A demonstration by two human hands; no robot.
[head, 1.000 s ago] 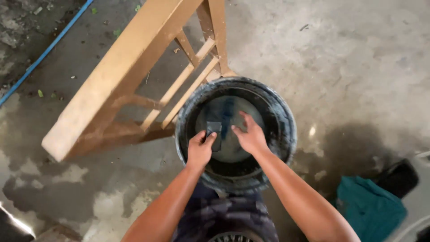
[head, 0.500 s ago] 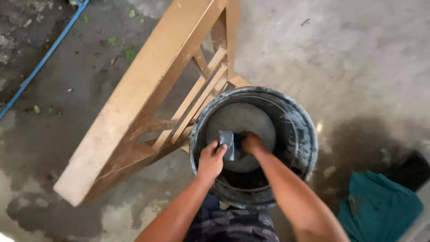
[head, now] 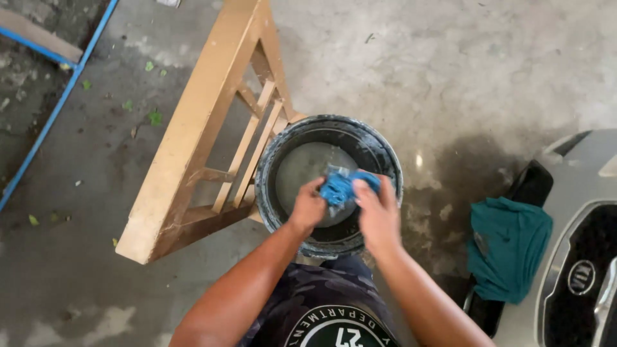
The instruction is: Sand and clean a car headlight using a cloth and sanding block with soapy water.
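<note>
Stained concrete floor (head: pixel 488 77) — wooden frame (head: pixel 193 148)

Both hands (head: pixel 308 207) wringing blue cloth (head: pixel 339 186), over black bucket (head: pixel 277 154)

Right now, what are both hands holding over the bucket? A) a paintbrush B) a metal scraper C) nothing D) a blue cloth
D: the left hand and right hand both grip a bunched blue cloth over the dark bucket, which stands on the concrete floor beside a wooden frame.
</note>
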